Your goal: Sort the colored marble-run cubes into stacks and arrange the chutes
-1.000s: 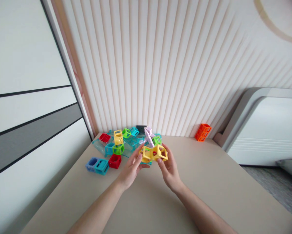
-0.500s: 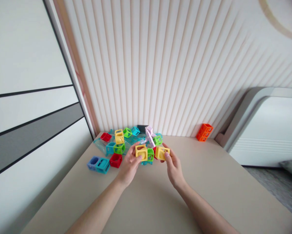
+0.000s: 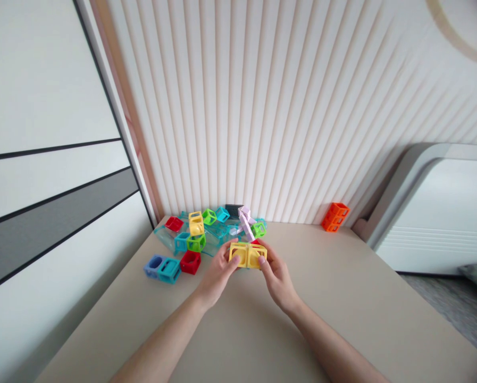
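Two yellow hollow cube blocks (image 3: pixel 247 255) sit pressed side by side, held just above the beige table (image 3: pixel 342 298). My left hand (image 3: pixel 216 275) pinches the left cube with thumb and fingers. My right hand (image 3: pixel 277 275) pinches the right cube the same way. Just behind them lies a heap of hollow cubes (image 3: pixel 206 234) in green, teal, red, yellow and pale pink, on a clear teal plastic tray.
A blue and teal joined pair (image 3: pixel 161 267) and a red cube (image 3: pixel 190 261) lie left of my hands. An orange double block (image 3: pixel 333 216) stands by the ribbed wall at the back right. A white cabinet (image 3: pixel 437 213) borders the table's right side.
The two yellow cubes were joined a second ago, were pulled apart half a second ago, and are now pressed together again, side by side and lower.
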Demonstrator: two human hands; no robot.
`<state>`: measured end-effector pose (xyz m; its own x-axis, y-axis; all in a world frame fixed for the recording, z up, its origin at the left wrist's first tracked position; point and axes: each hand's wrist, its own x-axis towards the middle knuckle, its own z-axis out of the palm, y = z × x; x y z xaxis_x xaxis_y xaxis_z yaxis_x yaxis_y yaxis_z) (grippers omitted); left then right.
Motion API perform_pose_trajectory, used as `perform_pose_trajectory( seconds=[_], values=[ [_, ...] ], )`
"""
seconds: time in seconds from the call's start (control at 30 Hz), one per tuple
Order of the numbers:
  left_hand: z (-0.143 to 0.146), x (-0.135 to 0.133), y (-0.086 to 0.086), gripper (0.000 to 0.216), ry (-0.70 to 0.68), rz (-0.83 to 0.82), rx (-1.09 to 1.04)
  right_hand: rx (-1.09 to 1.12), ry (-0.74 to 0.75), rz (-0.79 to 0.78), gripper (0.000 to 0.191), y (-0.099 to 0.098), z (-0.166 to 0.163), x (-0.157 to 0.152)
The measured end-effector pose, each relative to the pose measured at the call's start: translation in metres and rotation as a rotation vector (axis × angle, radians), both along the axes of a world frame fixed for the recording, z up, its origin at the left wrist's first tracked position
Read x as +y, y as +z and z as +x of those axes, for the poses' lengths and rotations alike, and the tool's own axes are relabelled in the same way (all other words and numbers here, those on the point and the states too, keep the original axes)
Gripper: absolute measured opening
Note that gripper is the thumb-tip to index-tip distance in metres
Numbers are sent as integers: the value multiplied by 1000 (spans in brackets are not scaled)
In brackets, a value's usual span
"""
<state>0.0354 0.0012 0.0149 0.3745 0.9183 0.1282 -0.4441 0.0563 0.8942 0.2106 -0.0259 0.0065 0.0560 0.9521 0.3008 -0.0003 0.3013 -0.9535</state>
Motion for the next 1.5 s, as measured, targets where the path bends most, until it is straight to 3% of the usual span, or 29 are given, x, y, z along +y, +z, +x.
perform_pose_trajectory(
  seconds=[0.13, 0.23, 0.4, 0.53, 0.67, 0.8, 0.97, 1.07, 1.17, 1.3, 1.5],
  values=[
    [2, -3, 6, 73, 32, -22, 26, -161, -62, 51, 47, -1, 2, 1],
    [2, -2, 8, 71, 65, -8, 49, -309, -92, 107, 47, -2, 4, 2],
    [-1, -1, 7, 53, 50, 110, 86, -286, -32, 90, 53, -3, 5, 3],
    [-2, 0, 3, 58, 75, 128, 123, -258, 66, 29, 55, -2, 5, 2],
    [-3, 0, 1, 70, 48, 130, 181, -428, -16, 170, 47, 9, 12, 0],
    [-4, 0, -1, 70, -7, 163, 225, -500, 40, 208, 41, 18, 17, -1],
    [9, -1, -9, 78, 116, 63, 37, -245, -52, 116, 44, 7, -1, -2],
    [16, -3, -10, 64, 175, 61, -2, -34, -24, 41, 46, 1, -16, -5],
    [15, -4, -8, 53, 168, 96, 58, 62, 67, -3, 47, 2, -22, -7],
    [10, -6, -5, 47, 155, 155, 194, 74, 38, -17, 48, 3, -16, -4],
    [11, -11, -7, 31, 328, 462, 517, 37, 18, -23, 45, -4, -12, -2]
  ],
)
